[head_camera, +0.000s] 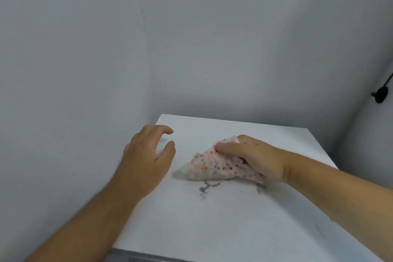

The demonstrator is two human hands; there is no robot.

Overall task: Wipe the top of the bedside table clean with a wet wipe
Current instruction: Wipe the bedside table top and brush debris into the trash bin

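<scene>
We are in the middle of wiping, and dark gray smudges (205, 190) sit on the white worktop (223, 223) just in front of the wet wipe (214, 166). To do this well, we should press the wipe flat and pull it back over those marks, then go over the same spot again until it looks white. Our right hand (255, 155) is closed around the wipe, bunching it near the middle of the worktop. Our left hand (146, 155) holds nothing; its fingers are loose and curled at the left edge, maybe steadying us. The wipe is crumpled into a pointy shape, pale pink with red and purple dots. It looks soft and damp.
</scene>
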